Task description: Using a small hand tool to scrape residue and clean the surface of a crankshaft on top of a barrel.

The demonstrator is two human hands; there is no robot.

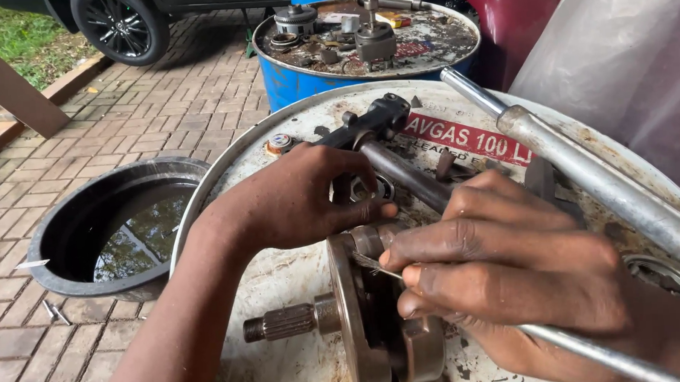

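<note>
The crankshaft (359, 318) lies on the white drum (282, 268), splined end pointing left. The left hand (295, 200) grips its connecting rod (407, 173) running far-right; the right hand (501, 268) pinches a thin metal tool (586, 348) against the crank pin.

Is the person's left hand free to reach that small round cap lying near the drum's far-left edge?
Probably yes: the left hand rests on the connecting rod, and the small round cap lies just beyond it with nothing between.
</note>
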